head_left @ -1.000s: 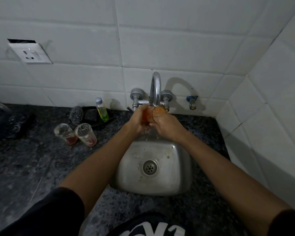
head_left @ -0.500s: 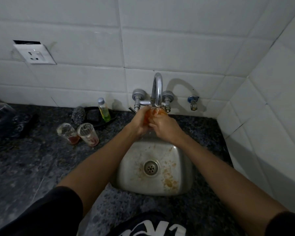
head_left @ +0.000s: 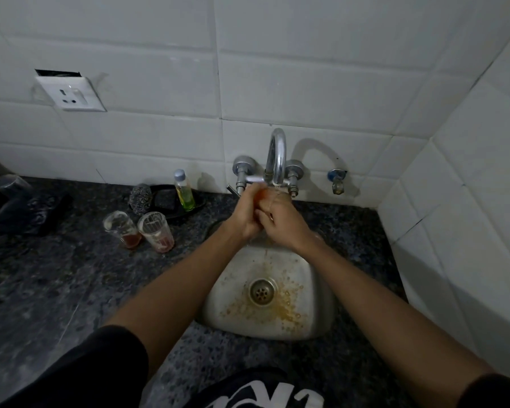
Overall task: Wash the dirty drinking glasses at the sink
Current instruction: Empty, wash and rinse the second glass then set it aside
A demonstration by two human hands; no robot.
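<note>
Head view: under the faucet (head_left: 277, 154) spout, at the back edge of the sink (head_left: 312, 293), left hand (head_left: 245, 214) and right hand (head_left: 280, 220) wrapped together around an orange-tinted glass (head_left: 262, 196), mostly hidden. Orange spatter around the drain. Left of the sink on the countertop (head_left: 56, 284), two dirty glasses (head_left: 139, 231) upright, just beside each other.

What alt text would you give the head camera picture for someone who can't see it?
Two bare hands, left hand and right hand, hold a glass with orange residue under the faucet above a small steel sink spattered orange. Two dirty glasses wait on the dark counter to the left.
</note>
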